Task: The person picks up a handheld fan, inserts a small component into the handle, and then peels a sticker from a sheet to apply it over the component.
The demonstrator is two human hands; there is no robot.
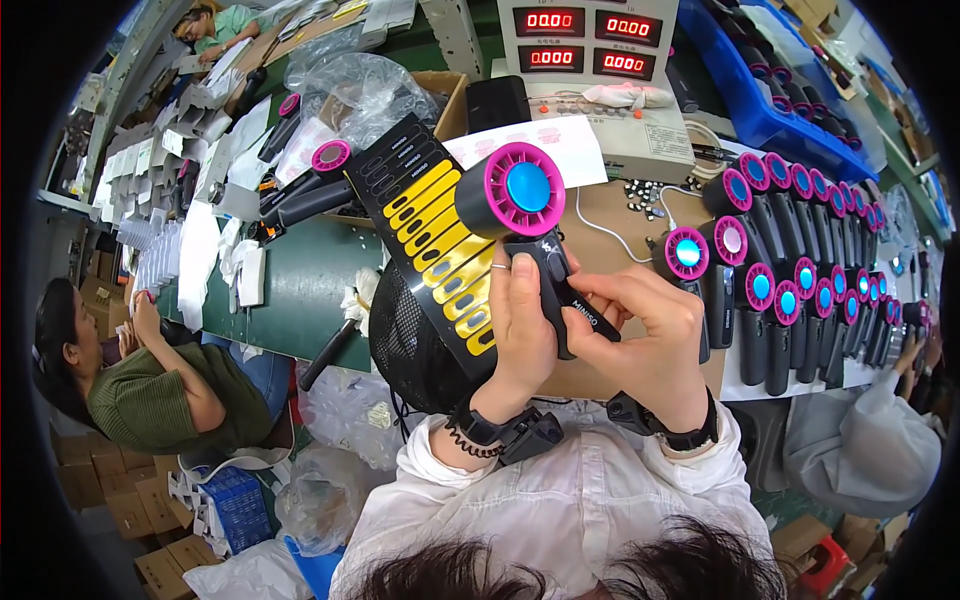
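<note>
My left hand (522, 335) is wrapped round the dark handle of a handheld fan (482, 203). The fan's head has a pink slotted rim and a blue centre, and it tilts up above my fingers. Over the handle, my right hand (648, 322) pinches a narrow black sticker strip (588, 306) with light lettering. The strip lies slantwise against the handle; how much of it is stuck down I cannot tell. Left of the fan is a black sticker sheet (378, 166), with several strips gone and yellow backing showing.
Several similar fans (760, 290) stand in rows on the right, near a blue bin (720, 60). A tester with red digits (585, 45) is at the back, with a white cable (600, 222) in front. A co-worker (160, 380) sits at left beside the green table (300, 290).
</note>
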